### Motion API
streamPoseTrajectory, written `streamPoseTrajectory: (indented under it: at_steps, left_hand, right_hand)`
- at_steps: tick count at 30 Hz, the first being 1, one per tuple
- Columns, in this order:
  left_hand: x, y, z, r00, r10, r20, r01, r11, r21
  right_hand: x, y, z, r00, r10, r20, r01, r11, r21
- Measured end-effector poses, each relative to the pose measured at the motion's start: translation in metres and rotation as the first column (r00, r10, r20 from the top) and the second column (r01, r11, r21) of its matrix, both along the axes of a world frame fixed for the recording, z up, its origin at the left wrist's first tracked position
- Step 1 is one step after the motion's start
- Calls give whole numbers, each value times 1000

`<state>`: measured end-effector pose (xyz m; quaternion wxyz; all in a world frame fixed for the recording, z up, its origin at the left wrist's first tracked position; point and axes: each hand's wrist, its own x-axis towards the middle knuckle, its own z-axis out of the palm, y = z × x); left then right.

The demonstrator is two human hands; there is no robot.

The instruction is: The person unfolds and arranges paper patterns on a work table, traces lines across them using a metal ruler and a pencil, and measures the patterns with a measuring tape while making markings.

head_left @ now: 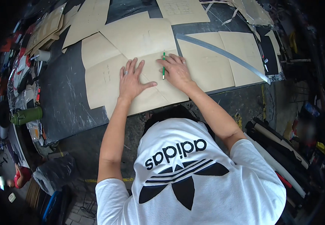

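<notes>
Brown pattern paper [143,37] with creases and faint pencil marks lies over the dark tabletop in front of me. My left hand [131,80] rests flat on it, fingers spread and thumb stretched to the right; a ring is on one finger. To its right, my right hand [176,72] has its fingers curled round a green pencil [164,71], which stands out above and below them. That hand also touches the paper and wears a ring. A long metal ruler [222,52] lies slanted across another paper sheet [203,69] to the right.
More brown sheets [87,18] lie at the back. A green bottle [26,116] and a white cup [43,56] stand at the left among clutter. Rolls of material [279,161] lean below the table on the right. A person in red [21,176] is at lower left.
</notes>
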<state>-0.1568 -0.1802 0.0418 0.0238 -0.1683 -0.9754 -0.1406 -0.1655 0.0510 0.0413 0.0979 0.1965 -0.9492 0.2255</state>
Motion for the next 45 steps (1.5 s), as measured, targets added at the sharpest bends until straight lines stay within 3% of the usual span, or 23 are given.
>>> streamPoseTrajectory:
  at_steps: [3, 6, 11, 15, 18, 22, 45]
  left_hand:
    - [-25, -12, 12, 997, 16, 81, -14, 1000, -22]
    - [-51, -13, 20, 976, 109, 188, -103, 994, -41]
    - [-61, -12, -2, 989, 146, 22, -144, 985, -91]
    - [-59, -12, 1, 981, 187, 53, -177, 972, -156]
    - [-58, -13, -1, 984, 169, 62, -158, 976, -151]
    - [-59, -12, 0, 979, 186, 82, -170, 970, -171]
    - [-58, -14, -14, 971, 239, 0, -237, 960, -150]
  right_hand:
    - [-10, 0, 1, 999, -38, -20, 38, 999, 6]
    - [-36, 9, 20, 975, -146, 168, 131, 986, 100]
    - [-64, 19, 9, 950, -269, 158, 257, 962, 93]
    - [-40, 28, 8, 924, -365, 116, 374, 926, -60]
    - [-26, 31, 12, 885, -349, 309, 417, 889, -188]
    - [-29, 29, 15, 824, -376, 423, 494, 843, -213]
    - [-23, 27, 12, 844, -373, 385, 486, 835, -258]
